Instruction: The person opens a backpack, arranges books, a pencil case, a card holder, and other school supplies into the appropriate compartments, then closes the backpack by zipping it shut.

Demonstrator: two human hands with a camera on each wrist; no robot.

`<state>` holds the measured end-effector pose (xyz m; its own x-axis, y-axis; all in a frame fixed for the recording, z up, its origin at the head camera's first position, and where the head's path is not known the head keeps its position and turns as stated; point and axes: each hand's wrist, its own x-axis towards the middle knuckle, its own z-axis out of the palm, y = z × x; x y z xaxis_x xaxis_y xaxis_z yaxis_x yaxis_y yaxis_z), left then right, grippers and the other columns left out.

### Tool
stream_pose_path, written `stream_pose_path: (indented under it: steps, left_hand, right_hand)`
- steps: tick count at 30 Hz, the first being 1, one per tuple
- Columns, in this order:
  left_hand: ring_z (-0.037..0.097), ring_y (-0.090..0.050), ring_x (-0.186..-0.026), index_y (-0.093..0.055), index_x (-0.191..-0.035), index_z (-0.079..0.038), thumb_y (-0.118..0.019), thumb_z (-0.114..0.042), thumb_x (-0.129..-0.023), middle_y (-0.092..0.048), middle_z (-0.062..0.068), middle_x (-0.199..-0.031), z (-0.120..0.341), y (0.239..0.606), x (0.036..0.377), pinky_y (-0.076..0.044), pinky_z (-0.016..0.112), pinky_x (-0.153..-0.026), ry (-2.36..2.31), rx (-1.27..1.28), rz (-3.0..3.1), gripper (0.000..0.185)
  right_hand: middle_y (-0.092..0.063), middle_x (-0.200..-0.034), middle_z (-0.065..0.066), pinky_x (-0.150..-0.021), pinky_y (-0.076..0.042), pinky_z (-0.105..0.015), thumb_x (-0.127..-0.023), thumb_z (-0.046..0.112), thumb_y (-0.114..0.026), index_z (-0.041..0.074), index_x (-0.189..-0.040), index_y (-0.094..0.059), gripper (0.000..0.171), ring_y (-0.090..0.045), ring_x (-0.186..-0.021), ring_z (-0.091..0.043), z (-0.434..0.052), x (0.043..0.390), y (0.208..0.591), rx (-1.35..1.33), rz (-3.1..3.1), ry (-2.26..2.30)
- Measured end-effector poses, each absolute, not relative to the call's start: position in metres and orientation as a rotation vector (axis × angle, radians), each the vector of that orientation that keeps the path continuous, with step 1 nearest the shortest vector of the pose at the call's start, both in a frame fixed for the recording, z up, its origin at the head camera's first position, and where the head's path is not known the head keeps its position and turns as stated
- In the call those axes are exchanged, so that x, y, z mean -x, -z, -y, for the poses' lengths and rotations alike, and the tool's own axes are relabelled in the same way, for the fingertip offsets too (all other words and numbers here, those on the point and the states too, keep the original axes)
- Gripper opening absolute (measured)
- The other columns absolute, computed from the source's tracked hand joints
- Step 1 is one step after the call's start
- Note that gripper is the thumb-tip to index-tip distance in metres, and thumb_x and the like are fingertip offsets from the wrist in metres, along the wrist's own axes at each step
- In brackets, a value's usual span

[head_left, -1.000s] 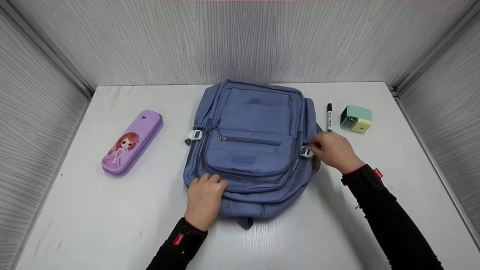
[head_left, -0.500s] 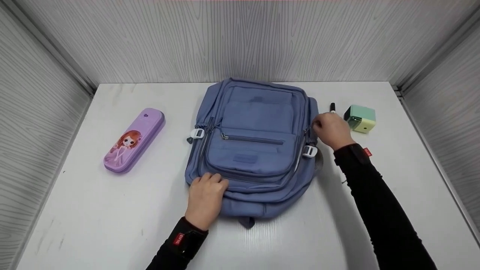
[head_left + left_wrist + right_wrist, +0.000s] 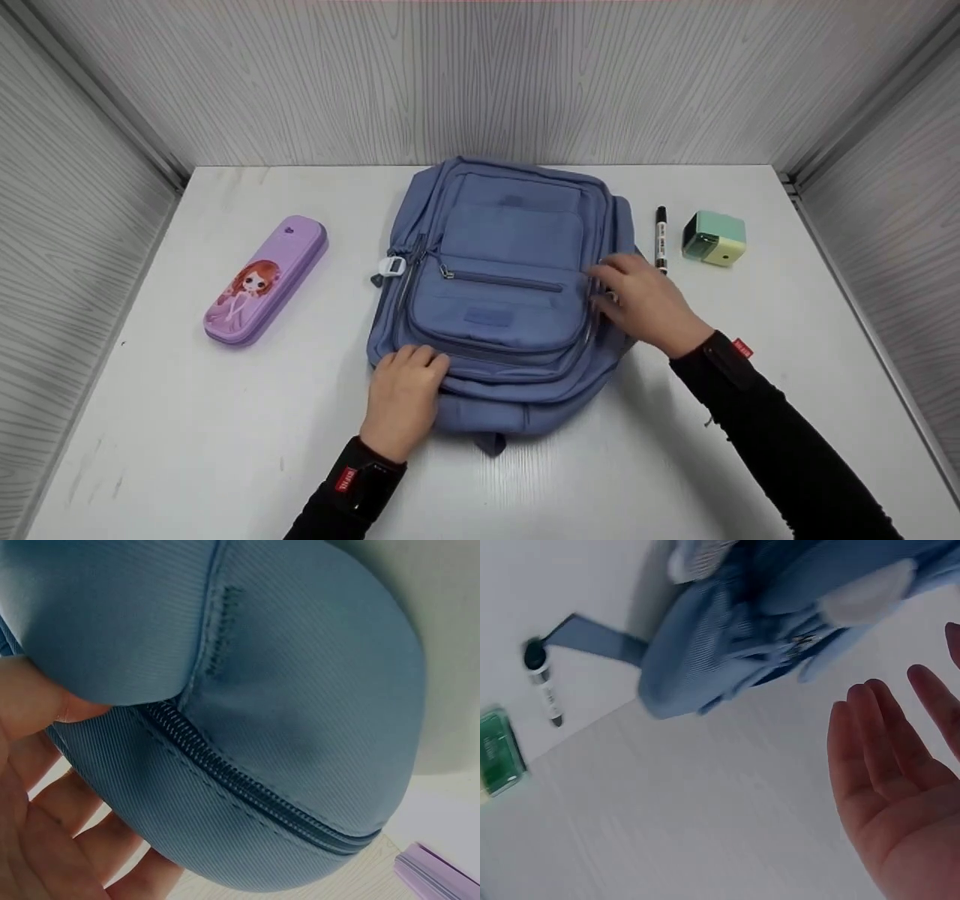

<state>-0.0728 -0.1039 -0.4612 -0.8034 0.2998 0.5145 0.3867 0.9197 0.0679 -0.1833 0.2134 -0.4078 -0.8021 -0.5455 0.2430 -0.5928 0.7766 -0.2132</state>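
Note:
A blue backpack point(image 3: 510, 285) lies flat on the white table point(image 3: 187, 420), front pockets up and zips closed. My left hand point(image 3: 409, 367) holds its near left corner. In the left wrist view the thumb presses into the fabric point(image 3: 300, 690) and the fingers point(image 3: 67, 825) lie beside the zip seam. My right hand point(image 3: 604, 281) hovers over the bag's right edge by the front pocket, covering the right buckle. The blurred right wrist view shows its palm bare and its fingers point(image 3: 877, 735) straight, apart from the backpack point(image 3: 727, 637).
A purple pencil case point(image 3: 265, 281) with a cartoon girl lies left of the bag. A black marker point(image 3: 661, 234) and a green sharpener point(image 3: 714, 238) sit to its right. A white buckle point(image 3: 391, 265) hangs at the bag's left side. Grey panel walls enclose the table.
My right hand went from the bag's right buckle up toward the marker, then came back down and left over the bag's right edge. The left hand stayed on the corner.

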Motion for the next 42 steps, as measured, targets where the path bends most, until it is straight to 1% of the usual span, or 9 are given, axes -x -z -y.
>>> stream_pose_path:
  steps: [4, 7, 14, 21, 25, 30, 34, 37, 42]
  left_hand:
    - [0.025, -0.066, -0.079, -0.072, -0.086, -0.009, -0.073, 0.006, -0.066, -0.069, 0.006, -0.083, 0.105, 0.462, 0.072, -0.051, 0.039, -0.066, 0.244, 0.494, 2.559, 0.025]
    - [0.026, -0.066, -0.079, -0.071, -0.085, -0.009, -0.072, 0.006, -0.067, -0.069, 0.006, -0.082, 0.105, 0.464, 0.073, -0.051, 0.039, -0.068, 0.256, 0.493, 2.526, 0.023]
    - [0.026, -0.066, -0.08, -0.071, -0.084, -0.009, -0.071, 0.005, -0.067, -0.069, 0.006, -0.083, 0.105, 0.465, 0.072, -0.052, 0.039, -0.07, 0.272, 0.5, 2.512, 0.022]
    - [0.026, -0.067, -0.083, -0.072, -0.086, -0.009, -0.071, 0.006, -0.068, -0.07, 0.006, -0.085, 0.107, 0.464, 0.073, -0.052, 0.038, -0.071, 0.296, 0.532, 2.511, 0.024]
    - [0.025, -0.067, -0.088, -0.075, -0.093, -0.009, -0.07, 0.007, -0.07, -0.071, 0.006, -0.091, 0.113, 0.462, 0.073, -0.054, 0.038, -0.076, 0.367, 0.581, 2.541, 0.028]
    - [0.027, -0.066, -0.1, -0.074, -0.106, -0.007, -0.063, 0.008, -0.071, -0.071, 0.008, -0.104, 0.137, 0.453, 0.076, -0.053, 0.044, -0.089, 0.59, 0.586, 2.572, 0.04]
    - [0.035, -0.065, -0.104, -0.071, -0.11, -0.002, -0.061, 0.008, -0.071, -0.07, 0.015, -0.108, 0.172, 0.447, 0.086, -0.051, 0.05, -0.09, 0.688, 0.405, 2.552, 0.042]
    - [0.042, -0.061, -0.106, -0.068, -0.115, 0.002, -0.063, 0.005, -0.077, -0.067, 0.022, -0.113, 0.204, 0.445, 0.096, -0.048, 0.055, -0.092, 0.686, 0.161, 2.611, 0.038]
    - [0.056, -0.045, -0.123, -0.05, -0.135, 0.008, -0.061, -0.011, -0.09, -0.047, 0.038, -0.135, 0.26, 0.446, 0.114, -0.038, 0.066, -0.102, 0.657, -0.332, 2.876, 0.05]
  right_hand:
    - [-0.066, -0.112, -0.014, -0.092, -0.053, -0.045, -0.083, 0.019, -0.079, 0.007, -0.115, -0.07, 0.036, -0.062, -0.105, -0.03, -0.193, 0.155, 0.406, -1.186, 2.751, -0.468]
    - [-0.066, -0.109, -0.009, -0.088, -0.053, -0.043, -0.083, 0.02, -0.079, 0.009, -0.114, -0.069, 0.035, -0.061, -0.1, -0.027, -0.183, 0.141, 0.412, -1.287, 2.706, -0.42]
    - [-0.066, -0.106, -0.008, -0.082, -0.054, -0.042, -0.081, 0.019, -0.08, 0.007, -0.111, -0.068, 0.034, -0.061, -0.097, -0.026, -0.171, 0.134, 0.427, -1.241, 2.615, -0.238]
    - [-0.064, -0.085, -0.003, -0.068, -0.053, -0.035, -0.077, 0.018, -0.082, 0.008, -0.088, -0.071, 0.018, -0.06, -0.079, -0.021, -0.166, 0.137, 0.441, -1.291, 2.411, -0.139]
    - [-0.06, -0.075, -0.002, -0.062, -0.052, -0.031, -0.078, 0.011, -0.079, 0.008, -0.076, -0.067, 0.012, -0.056, -0.068, -0.019, -0.163, 0.142, 0.446, -1.312, 2.291, -0.119]
    - [-0.062, -0.077, -0.004, -0.064, -0.054, -0.03, -0.076, 0.005, -0.077, 0.007, -0.079, -0.067, 0.011, -0.059, -0.071, -0.02, -0.165, 0.147, 0.439, -1.277, 2.263, -0.264]
    - [-0.064, -0.081, -0.006, -0.067, -0.056, -0.033, -0.077, 0.003, -0.077, 0.006, -0.086, -0.068, 0.014, -0.061, -0.077, -0.021, -0.169, 0.151, 0.424, -1.212, 2.299, -0.406]
    - [-0.065, -0.083, -0.008, -0.069, -0.056, -0.036, -0.079, 0.002, -0.076, 0.005, -0.088, -0.068, 0.012, -0.063, -0.079, -0.023, -0.169, 0.158, 0.408, -1.147, 2.325, -0.504]
    - [-0.065, -0.084, -0.012, -0.067, -0.057, -0.038, -0.084, 0.002, -0.073, 0.001, -0.089, -0.069, 0.006, -0.065, -0.077, -0.024, -0.169, 0.174, 0.384, -0.993, 2.337, -0.66]
